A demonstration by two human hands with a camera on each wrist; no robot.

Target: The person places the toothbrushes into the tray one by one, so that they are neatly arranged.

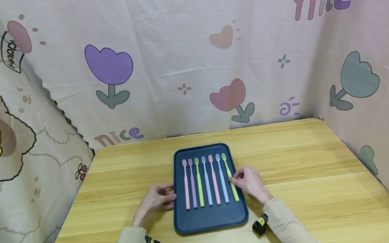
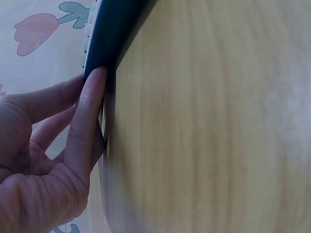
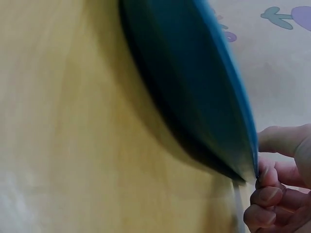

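A dark blue tray point(image 1: 212, 220) lies on the wooden table in front of me, and several toothbrushes stand in a row on it, bristle ends away from me. At the tray's left edge my left hand point(image 1: 159, 197) pinches the rim; in the left wrist view its fingers point(image 2: 87, 107) press against the tray's side. My right hand point(image 1: 249, 180) grips the right edge, its thumb reaching over the rim close to the yellow-green toothbrush point(image 1: 233, 186) at the row's right end. From the right wrist, the curled fingers point(image 3: 267, 196) show at the edge of the tray.
The row also holds a pink toothbrush point(image 1: 186, 192) at its left end and a purple toothbrush point(image 1: 193, 191) beside it. Wood-grain tabletop point(image 1: 300, 189) surrounds the tray. Printed curtains point(image 1: 173, 47) hang behind the table and along both sides.
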